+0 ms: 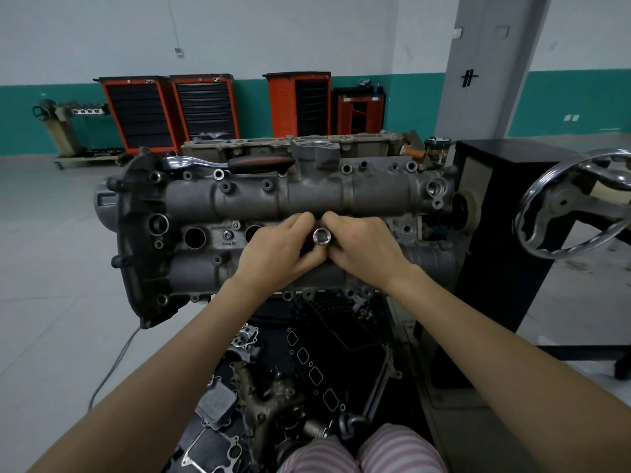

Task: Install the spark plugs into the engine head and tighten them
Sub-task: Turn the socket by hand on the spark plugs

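Figure. Seating a plug by hand with the socket, head view. Your left hand (276, 247) and right hand (362, 247) met over the middle of the engine head (307, 196), and between their fingertips stood the chrome spark plug socket (322, 236), its open square-drive end turned up toward you. The fingers of both hands were curled in and closed on the socket's barrel from opposite sides, thumbs nearest you, with no gap showing between skin and metal. The socket's lower end, and any spark plug inside it, lay hidden beneath your fingers, so whether a plug had entered its well could not be told.

Handling. The socket was judged to be stiff, smooth steel, light enough for fingertip work but likely slippery on its polished wall; the barrel just under the rim, where your fingertips already sat, was the sound place to hold it. A spark plug carries a brittle insulator and fine threads, so it probably wanted starting by finger pressure alone, kept square to the well.

Surroundings. Just beyond your left knuckles one open plug well (253, 232) showed, and further out to that side another (195, 237). Past your fingertips, on the far edge of the head, the ratchet (235, 162) lay untouched with its black-and-red grip toward your right. Well out beyond your right wrist stood the stand's handwheel (577, 203). Loose engine parts (273, 397) lay below your forearms.
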Available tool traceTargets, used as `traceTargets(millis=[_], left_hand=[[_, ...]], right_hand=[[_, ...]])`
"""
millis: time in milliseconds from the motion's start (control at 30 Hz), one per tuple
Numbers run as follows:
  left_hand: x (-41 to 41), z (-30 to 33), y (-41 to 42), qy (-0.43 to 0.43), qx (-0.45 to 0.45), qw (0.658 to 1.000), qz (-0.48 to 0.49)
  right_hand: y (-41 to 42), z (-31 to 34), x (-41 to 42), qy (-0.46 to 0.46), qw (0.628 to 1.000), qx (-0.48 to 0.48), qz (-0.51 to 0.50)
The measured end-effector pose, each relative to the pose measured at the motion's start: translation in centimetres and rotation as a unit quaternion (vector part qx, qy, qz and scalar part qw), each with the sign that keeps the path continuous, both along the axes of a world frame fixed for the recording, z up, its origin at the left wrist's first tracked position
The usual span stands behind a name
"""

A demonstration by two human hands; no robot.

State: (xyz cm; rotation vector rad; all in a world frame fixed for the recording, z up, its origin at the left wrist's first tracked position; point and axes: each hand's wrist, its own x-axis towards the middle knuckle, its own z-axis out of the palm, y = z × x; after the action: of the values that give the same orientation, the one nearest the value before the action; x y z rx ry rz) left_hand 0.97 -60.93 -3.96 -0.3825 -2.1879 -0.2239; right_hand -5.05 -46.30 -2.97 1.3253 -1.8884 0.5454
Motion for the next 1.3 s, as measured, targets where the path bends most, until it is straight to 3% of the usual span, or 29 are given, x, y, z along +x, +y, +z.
traceTargets(millis=[233, 433, 633, 967, 1100, 1300], left_hand=[[-0.21, 0.03, -0.16, 0.015, -0.052, 0.998, 0.038], [0.37, 0.26, 0.24, -0.005, 0.003, 1.000, 0.016], [0.42, 0.20, 0.31, -0.008, 0.005, 1.000, 0.019], [0.15, 0.16, 0.04, 0.000, -0.022, 0.999, 0.030], [0.24, 0.08, 0.13, -0.001, -0.008, 1.000, 0.012], [-0.22, -0.11, -0.22, 0.018, -0.027, 0.999, 0.033]], right_hand=[[-0.06, -0.22, 0.00, -0.009, 1.000, -0.001, -0.015], [-0.26, -0.22, -0.15, -0.026, 0.999, 0.005, -0.022], [-0.04, -0.06, 0.07, 0.001, 1.000, -0.005, 0.001], [-0.11, -0.07, 0.09, -0.048, 0.999, -0.020, -0.005], [-0.14, -0.07, 0.06, -0.008, 1.000, 0.016, -0.005], [0.16, -0.01, 0.11, -0.005, 1.000, -0.002, 0.001]])
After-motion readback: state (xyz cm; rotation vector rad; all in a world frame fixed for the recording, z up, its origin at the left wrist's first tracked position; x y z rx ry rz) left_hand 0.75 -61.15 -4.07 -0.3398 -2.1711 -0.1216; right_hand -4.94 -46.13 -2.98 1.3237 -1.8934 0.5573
